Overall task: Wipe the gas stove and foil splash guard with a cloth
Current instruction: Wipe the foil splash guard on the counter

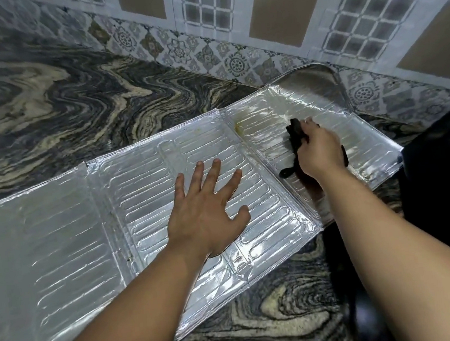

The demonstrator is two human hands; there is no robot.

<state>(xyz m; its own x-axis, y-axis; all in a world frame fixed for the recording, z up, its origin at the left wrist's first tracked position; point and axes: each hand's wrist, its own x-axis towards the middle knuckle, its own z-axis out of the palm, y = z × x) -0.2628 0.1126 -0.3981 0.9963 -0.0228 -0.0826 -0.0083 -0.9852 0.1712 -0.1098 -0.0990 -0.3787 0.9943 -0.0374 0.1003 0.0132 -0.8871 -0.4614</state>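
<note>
One head-worn view is given, aimed forward and steeply down over the counter [43,86] at close range; the tiled wall [285,11] is seen at its far edge.

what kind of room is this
Most likely a home kitchen. A foil splash guard lies flat on a swirl-patterned stone countertop, patterned wall tiles run behind it, and the right hand wipes it with a dark cloth.

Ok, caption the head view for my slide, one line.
Left hand flat on the foil splash guard laid on the marbled countertop; right hand wipes it with a black cloth.
</note>
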